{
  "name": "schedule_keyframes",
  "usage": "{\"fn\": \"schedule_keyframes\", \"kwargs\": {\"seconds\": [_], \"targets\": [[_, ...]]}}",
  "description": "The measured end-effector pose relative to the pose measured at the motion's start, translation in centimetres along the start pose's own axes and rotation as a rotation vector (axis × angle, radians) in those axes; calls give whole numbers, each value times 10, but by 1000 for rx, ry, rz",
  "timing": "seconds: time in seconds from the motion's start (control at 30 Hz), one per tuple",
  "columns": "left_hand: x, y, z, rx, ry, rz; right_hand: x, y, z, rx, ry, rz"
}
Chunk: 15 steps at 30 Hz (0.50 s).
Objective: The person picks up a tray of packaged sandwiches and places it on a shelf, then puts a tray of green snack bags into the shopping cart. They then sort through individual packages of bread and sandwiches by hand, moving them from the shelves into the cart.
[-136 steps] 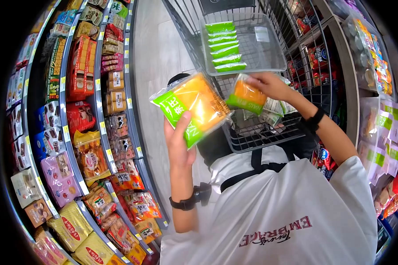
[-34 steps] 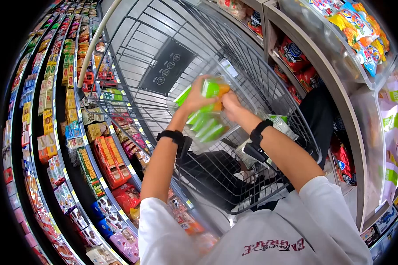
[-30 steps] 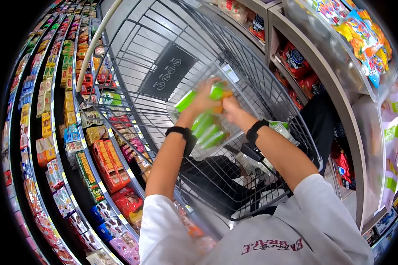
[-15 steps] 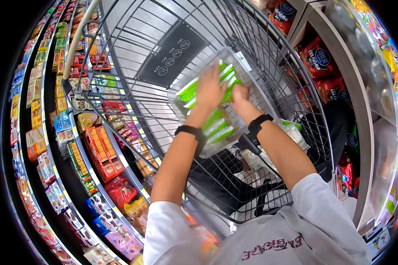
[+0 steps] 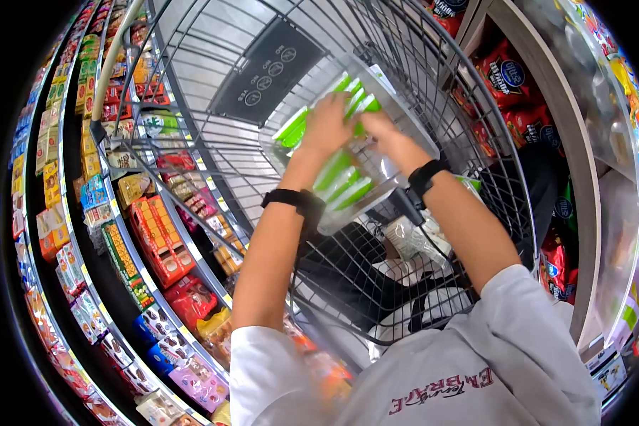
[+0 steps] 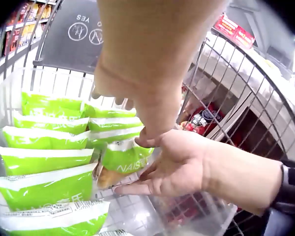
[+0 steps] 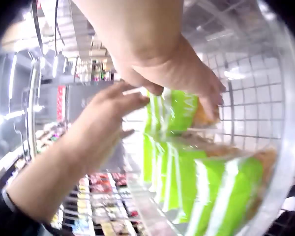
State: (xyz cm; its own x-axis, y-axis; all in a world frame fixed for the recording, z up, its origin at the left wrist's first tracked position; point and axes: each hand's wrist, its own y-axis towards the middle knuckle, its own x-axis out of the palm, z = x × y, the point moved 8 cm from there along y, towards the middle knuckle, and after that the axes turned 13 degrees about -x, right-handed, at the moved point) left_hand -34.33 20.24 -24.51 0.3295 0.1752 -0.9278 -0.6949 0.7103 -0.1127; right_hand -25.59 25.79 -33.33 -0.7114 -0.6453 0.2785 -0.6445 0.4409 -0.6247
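A clear plastic tub (image 5: 413,117) sits in the cart, holding green-and-clear bread packets (image 6: 46,162) stood in two rows. The longer row runs on the left of the left wrist view. Beside it, the shorter row (image 6: 113,123) ends at a tilted bread packet (image 6: 125,157) with browned bread showing through its film. My right hand (image 6: 179,162) holds this packet between thumb and fingers. My left hand (image 5: 326,124) reaches over the shorter row, fingers extended, fingertips close to the packet tops. In the head view, both hands hide part of the rows.
The wire cart (image 5: 476,113) surrounds the tub, with a dark panel (image 5: 268,71) at its side. Pale bags (image 5: 419,241) lie lower in the cart. Shelves of snack boxes (image 5: 162,238) stand left; red bags (image 5: 508,78) fill a wooden shelf on the right.
Earlier each hand held a bread packet outside the tub, which showed one row. Now both hands are down in the tub at a second row. Over the last half second they shifted only slightly.
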Motion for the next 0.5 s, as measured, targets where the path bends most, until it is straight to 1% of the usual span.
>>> {"fn": "schedule_keyframes", "kwargs": {"seconds": [0.03,0.07,0.1,0.13,0.17,0.2,0.23,0.27,0.3,0.33,0.4,0.47,0.5], "targets": [[-11,0,1,-56,-68,-112,3,-10,-12,-14,-117,-150],[-12,-4,-2,-104,-143,-227,0,-13,-23,-9,-129,-142],[-22,-7,3,-12,-206,-161,1,-14,-37,-63,-485,-279],[-20,-12,-4,-100,-295,-176,-2,-20,-44,-106,-840,-417],[-20,-23,11,-139,-271,-320,-10,-33,-56,-89,-855,-408],[-29,-34,26,-170,-239,-458,-6,-53,-59,-8,-1032,-665],[-28,-54,48,-242,-272,-671,-9,-79,-61,84,-1195,-921],[-19,-81,73,-313,-305,-878,-22,-99,-67,136,-1436,-981],[-4,-107,97,-274,-181,-1013,-40,-108,-65,279,-1433,-987],[10,-132,120,-237,-51,-1142,-43,-119,-69,273,-1459,-979],[46,-168,137,-213,40,-1210,-73,-148,-72,468,-1964,-942],[109,-190,145,25,335,-1053,-92,-147,-44,401,-2292,-1031],[86,-205,147,-101,434,-1157,-101,-148,-29,362,-2337,-1088]]}}
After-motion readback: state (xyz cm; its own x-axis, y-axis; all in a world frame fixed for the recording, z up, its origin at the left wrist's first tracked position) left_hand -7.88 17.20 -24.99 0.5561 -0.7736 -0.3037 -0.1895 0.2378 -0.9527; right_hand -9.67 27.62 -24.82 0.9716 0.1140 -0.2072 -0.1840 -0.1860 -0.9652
